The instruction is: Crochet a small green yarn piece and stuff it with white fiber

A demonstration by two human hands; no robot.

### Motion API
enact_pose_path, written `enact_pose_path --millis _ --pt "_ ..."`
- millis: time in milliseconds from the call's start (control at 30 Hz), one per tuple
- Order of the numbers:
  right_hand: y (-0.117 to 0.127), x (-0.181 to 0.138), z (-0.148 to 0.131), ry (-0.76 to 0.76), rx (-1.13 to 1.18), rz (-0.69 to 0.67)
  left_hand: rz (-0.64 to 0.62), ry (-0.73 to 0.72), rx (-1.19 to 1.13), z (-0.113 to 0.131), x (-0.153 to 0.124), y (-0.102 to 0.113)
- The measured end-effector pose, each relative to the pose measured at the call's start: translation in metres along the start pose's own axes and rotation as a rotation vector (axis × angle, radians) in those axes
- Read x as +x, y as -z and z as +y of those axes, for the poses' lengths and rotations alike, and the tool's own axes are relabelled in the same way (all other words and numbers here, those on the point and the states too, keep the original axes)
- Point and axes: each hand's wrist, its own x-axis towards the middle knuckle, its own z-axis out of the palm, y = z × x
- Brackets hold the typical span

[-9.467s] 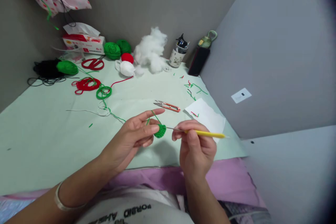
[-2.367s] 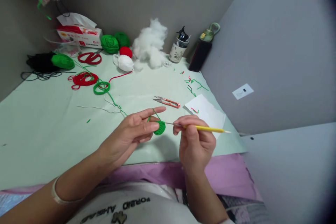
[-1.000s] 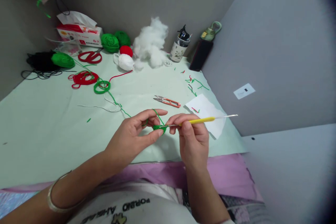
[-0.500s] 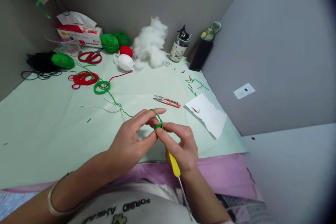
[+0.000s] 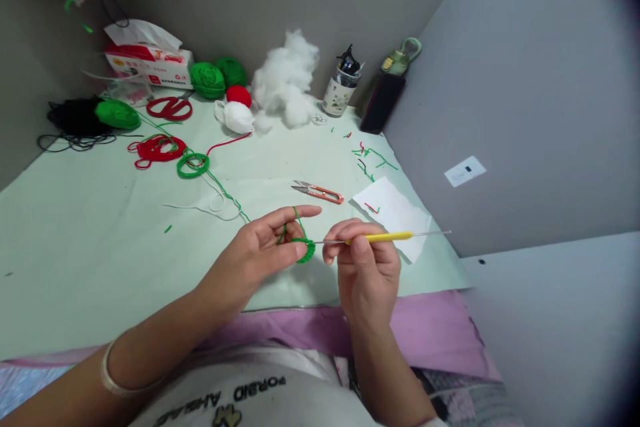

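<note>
Between thumb and fingers, my left hand (image 5: pixel 260 247) pinches a small green crochet piece (image 5: pixel 309 253). Green yarn (image 5: pixel 233 199) runs from a loose coil on the table to this hand and loops over its raised index finger. My right hand (image 5: pixel 369 267) grips a crochet hook (image 5: pixel 387 237) by its yellow handle, held nearly level. The hook's thin metal shaft points left and its tip meets the top edge of the green piece. A second metal end sticks out to the right of the handle.
Orange thread snips (image 5: pixel 320 192) lie just beyond my hands. A white paper (image 5: pixel 393 213) with yarn scraps is at right. Farther back are red scissors (image 5: pixel 169 108), a tissue box (image 5: pixel 150 67), yarn balls (image 5: pixel 208 80), white stuffing (image 5: pixel 286 80), a pen cup (image 5: pixel 340 92) and a phone (image 5: pixel 383 103).
My right hand has moved right, away from the left fingers, and the hook has swung from pointing down toward my body to nearly level. More of the green piece shows now.
</note>
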Motion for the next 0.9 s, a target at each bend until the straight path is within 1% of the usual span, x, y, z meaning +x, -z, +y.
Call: enact_pose_path --millis 100,167,233,300,400,467,500,567,667,733,800,900 --pt "-0.003 -0.004 0.003 -0.016 0.021 -0.007 -0.019 -0.055 0.004 -0.002 -0.001 -0.006" --pt "-0.004 -0.005 0.004 -0.003 0.006 -0.013 -0.034 -0.047 -0.016 -0.002 -0.001 -0.006" --pt "-0.003 -0.003 0.003 -0.008 0.002 -0.005 -0.045 -0.005 -0.031 -0.001 -0.002 -0.004" --pt "-0.001 0.001 0.002 -0.055 0.019 0.006 -0.092 0.069 -0.082 0.000 -0.001 0.000" --pt "0.004 0.008 0.000 -0.178 0.072 0.019 -0.175 0.152 -0.180 0.000 0.001 0.005" --pt "0.006 0.010 0.000 -0.246 0.102 0.021 -0.158 0.154 -0.188 -0.001 0.002 0.005" --pt "0.006 0.009 0.000 -0.254 0.109 0.014 -0.135 0.141 -0.181 -0.001 0.002 0.004" --pt "0.004 0.007 0.001 -0.204 0.093 -0.017 -0.087 0.075 -0.122 -0.002 0.001 0.001" --pt "-0.001 0.001 0.002 -0.009 -0.042 -0.046 -0.063 -0.011 -0.014 -0.005 -0.002 -0.005" --pt "-0.003 -0.003 0.003 0.079 -0.115 -0.026 -0.061 -0.031 0.032 -0.006 -0.003 -0.006" --pt "-0.003 -0.003 0.003 0.070 -0.114 0.004 -0.053 -0.045 0.069 -0.006 -0.004 -0.005" --pt "0.000 -0.001 0.003 -0.035 -0.036 0.025 -0.028 -0.074 0.107 -0.003 -0.004 -0.001"
